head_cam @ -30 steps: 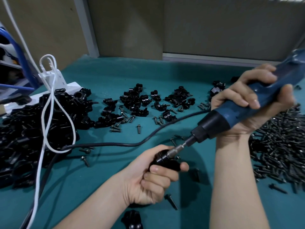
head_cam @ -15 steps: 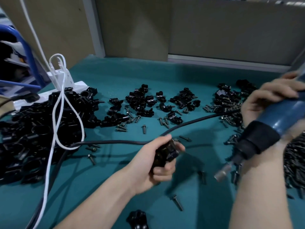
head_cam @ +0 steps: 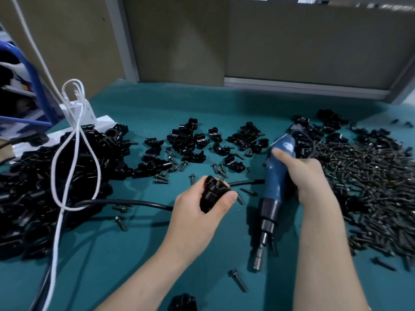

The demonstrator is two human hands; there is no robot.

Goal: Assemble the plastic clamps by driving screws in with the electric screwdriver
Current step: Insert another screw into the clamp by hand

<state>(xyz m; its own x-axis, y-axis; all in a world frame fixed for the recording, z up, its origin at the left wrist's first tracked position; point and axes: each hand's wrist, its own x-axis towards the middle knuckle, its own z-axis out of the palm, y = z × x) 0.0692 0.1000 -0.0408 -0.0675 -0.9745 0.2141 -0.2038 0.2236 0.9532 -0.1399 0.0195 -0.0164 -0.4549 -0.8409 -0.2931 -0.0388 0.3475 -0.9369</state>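
My left hand [head_cam: 197, 212] grips a black plastic clamp [head_cam: 212, 191] with a screw in it, just above the green mat. My right hand [head_cam: 301, 173] holds the blue electric screwdriver [head_cam: 277, 182] low over the mat, its bit [head_cam: 258, 259] pointing down toward me, away from the clamp. Small groups of black clamps [head_cam: 190, 140] lie in the middle of the mat, with loose screws [head_cam: 170, 169] among them. A big heap of dark screws [head_cam: 368, 180] spreads on the right.
A large pile of black clamps [head_cam: 45, 180] fills the left side, crossed by a white cable [head_cam: 74, 153] and the screwdriver's black cord [head_cam: 125, 202]. A white power strip [head_cam: 98, 121] sits behind it. One clamp [head_cam: 184, 303] lies at the near edge; single screws [head_cam: 238, 280] lie about.
My right hand has pulled the screwdriver off the clamp and lowered it to the mat, bit now pointing toward me. My left hand has turned the clamp and moved it up and left.
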